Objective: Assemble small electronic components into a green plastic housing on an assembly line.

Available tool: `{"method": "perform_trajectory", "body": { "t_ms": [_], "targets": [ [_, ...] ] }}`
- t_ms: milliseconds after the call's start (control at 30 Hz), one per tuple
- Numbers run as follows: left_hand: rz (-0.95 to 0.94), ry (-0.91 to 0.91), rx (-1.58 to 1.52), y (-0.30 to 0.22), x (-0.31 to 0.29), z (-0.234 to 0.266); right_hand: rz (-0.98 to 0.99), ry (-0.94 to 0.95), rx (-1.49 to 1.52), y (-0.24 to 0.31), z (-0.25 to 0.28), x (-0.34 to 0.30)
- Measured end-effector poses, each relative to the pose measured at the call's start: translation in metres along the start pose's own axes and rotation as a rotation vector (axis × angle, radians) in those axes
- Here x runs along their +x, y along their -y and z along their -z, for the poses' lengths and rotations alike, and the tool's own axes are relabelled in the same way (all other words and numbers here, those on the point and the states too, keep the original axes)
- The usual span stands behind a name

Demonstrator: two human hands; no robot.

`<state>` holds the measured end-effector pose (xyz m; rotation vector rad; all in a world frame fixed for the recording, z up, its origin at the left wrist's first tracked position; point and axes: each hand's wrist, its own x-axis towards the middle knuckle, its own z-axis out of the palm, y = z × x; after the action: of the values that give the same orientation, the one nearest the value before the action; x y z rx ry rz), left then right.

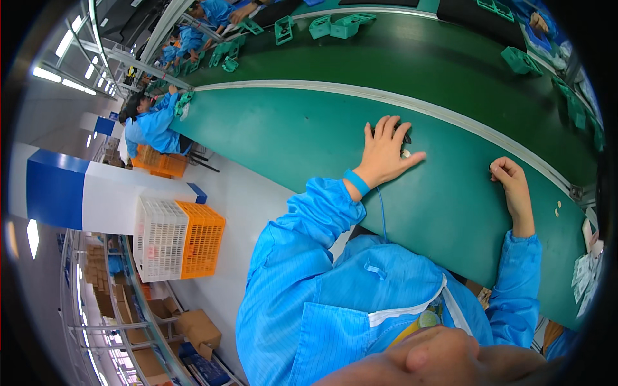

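Note:
My left hand lies over the green worktable with its fingers stretched out and spread. A small black part shows partly beyond its fingertips, and a tiny pale piece sits between the thumb and forefinger. The hand hides the rest of them. A blue wrist strap circles that wrist, with a thin blue cord running toward my body. To the right, my right hand is closed above the table, thumb and fingertips together; whatever they hold is too small or hidden to name.
Beyond a pale metal rail runs a dark green conveyor with green trays along its far side. Small pale pieces and clear bags lie at right. Another person sits at left, behind stacked crates.

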<state>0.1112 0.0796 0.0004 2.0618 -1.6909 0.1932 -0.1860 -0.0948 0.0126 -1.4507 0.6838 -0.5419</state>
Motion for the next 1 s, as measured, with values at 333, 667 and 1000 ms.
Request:
{"method": "perform_trajectory", "body": {
  "t_ms": [333,667,1000],
  "targets": [
    [0.127,-0.016,0.073,0.007,-0.002,-0.006,-0.019,-0.023,0.019,0.000,0.000,0.001],
    [-0.359,0.060,-0.229,-0.096,0.012,-0.001,-0.032,-0.035,0.103,-0.001,0.006,0.001],
    [-0.784,0.406,-0.598,-0.174,-0.030,-0.059,-0.093,-0.035,0.253,-0.005,0.012,0.000]
  ]
}}
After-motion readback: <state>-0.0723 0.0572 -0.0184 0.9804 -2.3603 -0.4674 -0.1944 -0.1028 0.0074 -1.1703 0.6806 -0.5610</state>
